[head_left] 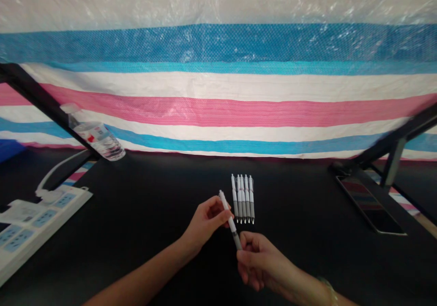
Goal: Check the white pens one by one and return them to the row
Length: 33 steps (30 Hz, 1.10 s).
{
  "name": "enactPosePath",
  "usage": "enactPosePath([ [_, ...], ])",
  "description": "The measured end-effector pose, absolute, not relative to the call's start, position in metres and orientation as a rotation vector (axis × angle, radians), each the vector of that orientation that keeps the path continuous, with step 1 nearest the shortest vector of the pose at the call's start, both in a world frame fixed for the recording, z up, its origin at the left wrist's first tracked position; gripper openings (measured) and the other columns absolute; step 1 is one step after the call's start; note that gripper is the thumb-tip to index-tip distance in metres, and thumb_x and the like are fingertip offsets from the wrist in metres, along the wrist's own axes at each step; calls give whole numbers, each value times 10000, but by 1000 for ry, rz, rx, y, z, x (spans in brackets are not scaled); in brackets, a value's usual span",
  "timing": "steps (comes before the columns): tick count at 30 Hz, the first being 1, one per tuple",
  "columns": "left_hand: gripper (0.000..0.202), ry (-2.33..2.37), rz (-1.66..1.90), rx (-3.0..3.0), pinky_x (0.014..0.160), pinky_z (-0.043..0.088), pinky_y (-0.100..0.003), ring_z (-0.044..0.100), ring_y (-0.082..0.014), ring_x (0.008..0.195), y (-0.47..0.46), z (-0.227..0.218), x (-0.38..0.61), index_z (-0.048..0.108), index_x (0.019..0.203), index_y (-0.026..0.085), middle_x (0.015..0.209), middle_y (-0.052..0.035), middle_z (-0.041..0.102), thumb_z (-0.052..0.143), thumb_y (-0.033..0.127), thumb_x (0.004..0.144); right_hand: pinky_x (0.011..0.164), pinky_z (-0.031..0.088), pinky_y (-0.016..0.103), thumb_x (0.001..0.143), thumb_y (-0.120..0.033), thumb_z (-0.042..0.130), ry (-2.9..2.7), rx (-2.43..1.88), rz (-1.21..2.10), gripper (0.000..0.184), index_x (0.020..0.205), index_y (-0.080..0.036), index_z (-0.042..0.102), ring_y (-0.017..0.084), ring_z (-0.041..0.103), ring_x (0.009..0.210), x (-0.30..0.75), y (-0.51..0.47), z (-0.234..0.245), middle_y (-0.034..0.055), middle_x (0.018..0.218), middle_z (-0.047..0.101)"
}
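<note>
Between my two hands is a white pen (229, 215) with a grey grip, held at a slant. My left hand (209, 221) pinches its white barrel between thumb and fingers. Lower down, my right hand (257, 260) has its thumb and fingers closed on the grey grip end, so the tip is hidden. Just beyond my hands, several similar white and grey pens (243, 199) lie side by side in a row on the black table (164, 187), their clicker ends pointing away from me.
A white power strip (44, 224) with a plugged-in adapter lies at the left. Behind it a clear water bottle (102, 137) stands by a dark metal bar. At the right a phone (370, 203) lies near another black support. A striped plastic sheet (218, 110) hangs along the back.
</note>
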<state>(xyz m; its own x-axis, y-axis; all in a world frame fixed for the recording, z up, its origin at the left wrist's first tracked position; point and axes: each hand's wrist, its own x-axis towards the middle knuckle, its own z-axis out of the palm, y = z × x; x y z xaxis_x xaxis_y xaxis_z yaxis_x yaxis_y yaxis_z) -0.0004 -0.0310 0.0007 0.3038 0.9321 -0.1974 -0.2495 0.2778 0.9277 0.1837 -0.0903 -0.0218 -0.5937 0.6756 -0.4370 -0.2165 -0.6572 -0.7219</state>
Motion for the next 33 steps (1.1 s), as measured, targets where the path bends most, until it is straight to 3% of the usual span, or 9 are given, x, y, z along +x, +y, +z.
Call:
enactPosePath([
  [6, 322, 787, 913, 787, 641, 520, -257, 677, -164, 677, -28, -4, -4, 682, 850, 145, 764, -57, 726, 875, 369, 722, 329, 248, 140, 789, -553, 780, -750, -865, 2296, 472, 813, -184, 487, 44, 438, 331, 183, -91, -31, -36, 528, 593],
  [9, 301, 790, 940, 785, 649, 531, -260, 676, -163, 679, -27, -3, -4, 693, 842, 144, 758, -57, 721, 875, 353, 725, 333, 307, 150, 844, -628, 677, -719, -791, 2360, 504, 913, -148, 539, 88, 539, 361, 183, -91, -31, 24, 594, 656],
  [12, 287, 843, 1007, 782, 663, 531, -246, 671, -153, 707, -27, -2, -4, 705, 861, 147, 782, -54, 723, 868, 349, 738, 332, 371, 156, 861, -681, 617, -743, -778, 2360, 570, 1064, -162, 499, 143, 645, 431, 184, -90, -28, 99, 776, 741],
  [16, 326, 885, 1043, 780, 658, 531, -243, 669, -151, 711, -29, 0, -2, 702, 870, 148, 789, -53, 726, 879, 376, 719, 313, 327, 117, 825, -562, 742, -826, -902, 2263, 478, 904, -211, 427, 96, 589, 370, 184, -91, -28, 21, 698, 713],
  [19, 352, 898, 1056, 759, 645, 529, -236, 665, -148, 702, -28, 1, -2, 700, 857, 147, 779, -50, 727, 898, 386, 690, 320, 328, 131, 861, -659, 635, -764, -931, 2249, 506, 874, -179, 476, 100, 589, 382, 184, -91, -29, 37, 653, 687],
  [21, 370, 909, 1069, 735, 647, 531, -233, 661, -142, 693, -27, 2, -2, 703, 853, 147, 773, -45, 726, 908, 395, 671, 321, 351, 147, 877, -693, 581, -727, -931, 2256, 554, 941, -146, 522, 116, 615, 407, 184, -90, -28, 73, 717, 706],
  [25, 381, 931, 1085, 718, 638, 529, -221, 657, -133, 682, -26, 3, -1, 706, 843, 149, 774, -41, 730, 923, 392, 646, 300, 333, 134, 832, -550, 739, -774, -942, 2194, 454, 943, -189, 488, 95, 624, 414, 185, -89, -25, 49, 914, 714],
  [30, 370, 932, 1078, 732, 641, 530, -225, 658, -136, 685, -27, 3, -1, 708, 838, 152, 766, -38, 727, 915, 399, 656, 326, 344, 142, 853, -623, 676, -746, -912, 2237, 492, 813, -157, 521, 88, 590, 401, 185, -90, -29, 30, 705, 667],
  [33, 372, 930, 1073, 734, 640, 529, -230, 657, -140, 685, -27, 2, -1, 712, 841, 151, 761, -40, 722, 910, 410, 662, 347, 366, 152, 882, -664, 607, -736, -890, 2241, 535, 864, -131, 563, 96, 598, 420, 185, -90, -30, 51, 703, 672],
])
